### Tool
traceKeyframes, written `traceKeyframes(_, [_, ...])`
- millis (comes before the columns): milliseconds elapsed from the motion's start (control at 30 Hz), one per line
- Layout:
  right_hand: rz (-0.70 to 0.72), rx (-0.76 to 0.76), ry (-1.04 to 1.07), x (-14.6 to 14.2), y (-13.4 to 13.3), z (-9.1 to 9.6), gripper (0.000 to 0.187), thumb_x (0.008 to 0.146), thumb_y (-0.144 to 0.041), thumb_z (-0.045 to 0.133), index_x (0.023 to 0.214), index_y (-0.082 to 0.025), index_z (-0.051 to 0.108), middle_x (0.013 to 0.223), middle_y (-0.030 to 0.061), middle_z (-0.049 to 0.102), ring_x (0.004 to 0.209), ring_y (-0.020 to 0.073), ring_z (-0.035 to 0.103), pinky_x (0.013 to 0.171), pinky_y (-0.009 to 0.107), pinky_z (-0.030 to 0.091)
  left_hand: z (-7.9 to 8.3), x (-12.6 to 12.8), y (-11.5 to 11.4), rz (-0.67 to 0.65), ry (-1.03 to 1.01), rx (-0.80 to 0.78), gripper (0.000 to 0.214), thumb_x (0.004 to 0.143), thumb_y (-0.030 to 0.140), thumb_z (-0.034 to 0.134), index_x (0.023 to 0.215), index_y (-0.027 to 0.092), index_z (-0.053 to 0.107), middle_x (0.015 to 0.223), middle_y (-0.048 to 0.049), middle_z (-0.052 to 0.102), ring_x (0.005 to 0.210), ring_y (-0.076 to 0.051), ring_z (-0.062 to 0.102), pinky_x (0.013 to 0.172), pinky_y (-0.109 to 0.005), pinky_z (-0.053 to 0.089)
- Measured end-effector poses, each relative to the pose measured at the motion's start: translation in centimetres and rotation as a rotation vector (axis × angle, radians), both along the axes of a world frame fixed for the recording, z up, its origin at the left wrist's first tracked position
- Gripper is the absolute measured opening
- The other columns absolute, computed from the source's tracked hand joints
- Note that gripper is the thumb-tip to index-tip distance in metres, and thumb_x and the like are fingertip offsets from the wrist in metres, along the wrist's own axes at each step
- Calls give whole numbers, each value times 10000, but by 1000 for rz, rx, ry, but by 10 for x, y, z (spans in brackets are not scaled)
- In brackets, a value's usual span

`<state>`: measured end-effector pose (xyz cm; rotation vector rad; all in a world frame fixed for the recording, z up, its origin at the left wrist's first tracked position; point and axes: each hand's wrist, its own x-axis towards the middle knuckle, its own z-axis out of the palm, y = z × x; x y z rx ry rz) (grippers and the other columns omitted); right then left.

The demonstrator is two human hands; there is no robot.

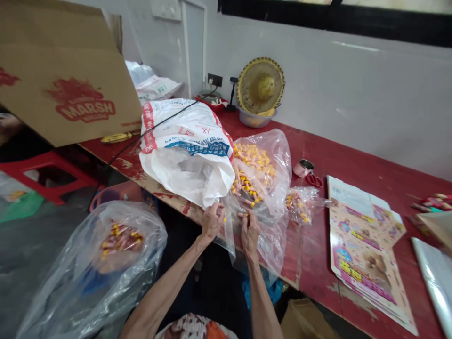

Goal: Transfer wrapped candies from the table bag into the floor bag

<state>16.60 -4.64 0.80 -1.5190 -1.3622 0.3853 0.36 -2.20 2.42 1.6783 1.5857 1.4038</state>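
My left hand (212,222) is closed at the table's front edge, by the open mouth of a white printed sack (183,157). A speck of yellow shows by its fingertips, but what they pinch is too small to make out. My right hand (250,231) has its fingers together around a small pink-and-yellow piece (243,214). It is over the near part of a clear plastic bag (278,197). Inside that bag lies a heap of small pink-and-yellow pieces (256,162). To its right is a smaller clear bag (300,205) with similar pieces.
Below left, a clear bag (148,235) with more pieces lines a tub. A large carton (70,61) and a red stool (49,165) stand at left. On the red table are a cup (302,167), scissors (313,179), flat printed packaging (363,254) and a straw hat (261,87).
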Motion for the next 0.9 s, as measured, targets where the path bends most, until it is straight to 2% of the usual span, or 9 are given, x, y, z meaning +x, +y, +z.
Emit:
traceKeyframes(167, [-18, -17, 65, -1, 0, -1, 434, 1055, -517, 439, 1224, -189, 668, 1040, 112, 778, 966, 279, 722, 912, 406, 547, 8, 9, -8, -13, 34, 106, 172, 1048, 310, 539, 1088, 231, 686, 1024, -68, 737, 983, -220, 716, 904, -344, 571])
traceKeyframes(233, [-11, -14, 57, -1, 0, -1, 424, 1054, -530, 436, 1157, -200, 681, 1035, 111, 772, 965, 275, 715, 911, 400, 543, 6, 13, -13, -59, 91, 157, 176, 1039, 264, 527, 1099, 224, 687, 1011, -72, 736, 976, -228, 716, 927, -371, 571])
traceKeyframes(367, [-2, -15, 24, 1, 0, 0, 453, 1060, -565, 418, 1074, -212, 701, 1034, 115, 768, 974, 272, 708, 917, 399, 537, -3, 18, -19, -119, 139, 200, 175, 970, 188, 526, 984, 230, 695, 864, -41, 716, 830, -219, 705, 821, -355, 587])
traceKeyframes(467, [3, -27, 24, 1, 0, 2, 489, 1054, -599, 420, 1078, -204, 707, 1035, 122, 772, 964, 276, 714, 911, 406, 538, 1, 7, -25, -75, 118, 208, 180, 995, 223, 521, 1042, 223, 695, 861, -39, 712, 771, -195, 687, 764, -323, 586])
traceKeyframes(567, [12, -38, 44, 1, 0, 4, 514, 1044, -627, 418, 1078, -203, 707, 1030, 126, 776, 966, 283, 718, 902, 412, 542, 14, -28, -38, 118, 22, 170, 213, 1031, 368, 552, 1122, 224, 681, 959, -60, 731, 822, -193, 696, 781, -316, 592])
traceKeyframes(667, [14, -49, 68, 1, -1, 4, 534, 1030, -652, 425, 1083, -201, 706, 1030, 132, 778, 978, 291, 719, 908, 426, 547, 29, -84, -52, 416, -115, 125, 349, 973, 529, 621, 1117, 213, 664, 1038, -78, 720, 885, -213, 689, 828, -341, 598])
traceKeyframes(733, [6, -53, 80, 1, -1, 3, 540, 1019, -663, 435, 1074, -199, 707, 1031, 133, 777, 970, 292, 719, 915, 437, 547, 34, -127, -62, 606, -155, 102, 414, 918, 575, 635, 1094, 201, 651, 1028, -81, 702, 908, -231, 677, 873, -379, 593])
traceKeyframes(833, [-10, -58, 79, 1, 0, 0, 549, 1013, -675, 430, 1054, -203, 709, 1027, 130, 777, 951, 292, 718, 898, 437, 549, 27, -187, -86, 818, -197, -14, 482, 824, 625, 638, 1059, 205, 626, 1004, -80, 689, 956, -275, 679, 921, -450, 588])
traceKeyframes(900, [-11, -55, 69, 1, 0, -1, 555, 1015, -681, 422, 1051, -207, 709, 1025, 127, 780, 948, 291, 719, 895, 435, 549, 15, -220, -107, 859, -201, -145, 545, 769, 674, 634, 1062, 215, 615, 1001, -85, 684, 927, -302, 677, 884, -491, 597])
